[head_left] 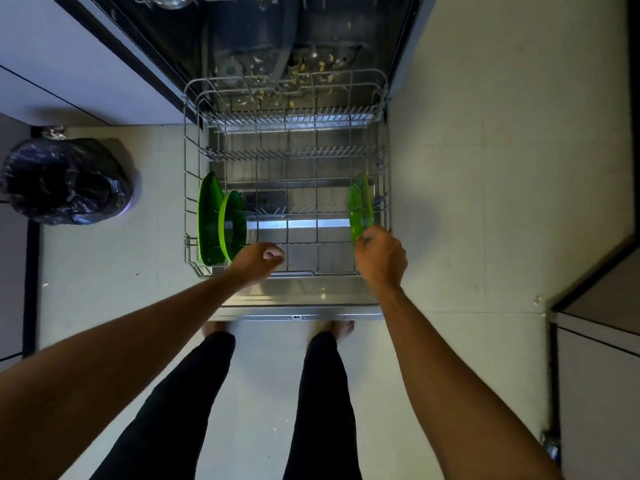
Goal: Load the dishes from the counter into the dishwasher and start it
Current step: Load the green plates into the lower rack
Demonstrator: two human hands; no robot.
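Observation:
The lower dishwasher rack (194, 188) is pulled out over the open door (294, 299). Two green plates stand on edge at its left side: a dark green one (209, 216) and a lighter one (233, 223) beside it. At the rack's right side my right hand (379, 259) pinches the near edge of a third, light green plate (360, 209), which stands upright among the tines. My left hand (258, 263) hovers over the rack's front, just right of the two plates, fingers curled, holding nothing.
A bin lined with a black bag (65, 180) stands on the floor at left. Food scraps litter the dishwasher's tub floor (294, 74). White cabinets (52, 64) flank the left; a dark-edged counter (595, 306) juts in at right. My legs stand at the door's edge.

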